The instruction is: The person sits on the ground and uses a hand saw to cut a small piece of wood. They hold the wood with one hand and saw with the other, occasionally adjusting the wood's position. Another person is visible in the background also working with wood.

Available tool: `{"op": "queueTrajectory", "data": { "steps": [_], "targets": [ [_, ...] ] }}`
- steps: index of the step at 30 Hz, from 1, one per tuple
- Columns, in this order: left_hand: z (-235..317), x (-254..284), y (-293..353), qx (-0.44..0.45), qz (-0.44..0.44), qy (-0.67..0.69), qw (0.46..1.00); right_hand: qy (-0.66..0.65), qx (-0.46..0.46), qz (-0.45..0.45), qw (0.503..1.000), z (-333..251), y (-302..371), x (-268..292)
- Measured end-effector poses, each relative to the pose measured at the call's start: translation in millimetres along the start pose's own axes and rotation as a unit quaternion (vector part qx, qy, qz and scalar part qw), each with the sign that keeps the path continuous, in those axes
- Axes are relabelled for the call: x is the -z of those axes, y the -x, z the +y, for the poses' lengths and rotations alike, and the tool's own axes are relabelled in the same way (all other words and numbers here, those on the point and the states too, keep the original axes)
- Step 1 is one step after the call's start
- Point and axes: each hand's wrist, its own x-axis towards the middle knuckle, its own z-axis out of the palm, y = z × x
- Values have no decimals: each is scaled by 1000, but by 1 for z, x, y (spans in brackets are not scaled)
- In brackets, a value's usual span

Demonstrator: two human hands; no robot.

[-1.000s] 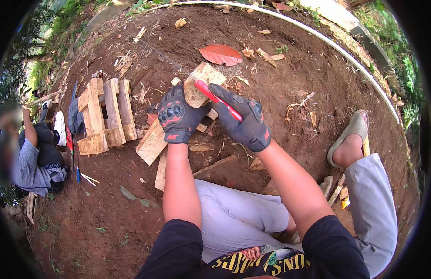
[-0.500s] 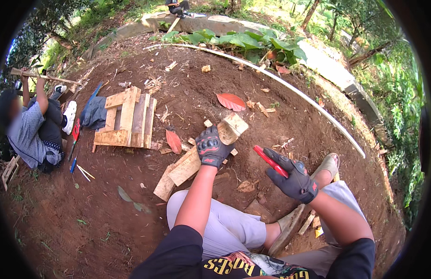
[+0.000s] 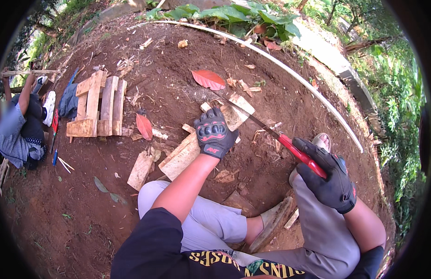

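My left hand (image 3: 215,132), in a black glove with red trim, rests on the near end of a pale wooden block (image 3: 241,114) on the soil, its fingers curled down and partly hidden. In my right hand (image 3: 329,174), also gloved, is a saw (image 3: 297,151) with a red handle and a long, narrow dark blade. The blade slants up and left across the block; its teeth are too small to make out. Another wooden piece (image 3: 180,156) lies just below my left wrist, and a shorter offcut (image 3: 142,169) sits left of it.
A small slatted wooden frame (image 3: 92,109) stands left. Beyond it another person (image 3: 20,125) sits with a stick in hand, near a second red-handled tool (image 3: 55,125). A long pale pole (image 3: 290,69) curves across the back. Dry red leaves (image 3: 208,80) and chips litter the soil.
My right hand has moved right and slightly down with the saw, and its blade now shows across the block. The view has shifted down and right. My left hand stays at the block.
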Motion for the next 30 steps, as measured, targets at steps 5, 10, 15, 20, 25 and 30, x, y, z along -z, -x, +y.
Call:
{"op": "queueTrajectory", "data": {
  "steps": [5, 10, 15, 20, 25, 30],
  "targets": [
    [6, 5, -2, 7, -25, -20, 999, 9, -85, -29, 996, -20, 7, 8],
    [1, 6, -6, 1, -26, -18, 999, -4, -149, 1, 989, -42, 4, 32],
    [6, 5, -5, 8, -27, -23, 999, 40, -144, 8, 989, -43, -3, 29],
    [6, 3, -3, 5, -22, -32, 999, -32, -150, 36, 988, -31, -10, 21],
    [10, 4, -7, -2, -33, -40, 999, -74, -176, 67, 979, -18, -13, 19],
    [13, 4, -5, 4, -21, -49, 999, -144, -189, 58, 970, -8, -14, 21]
  ]
}}
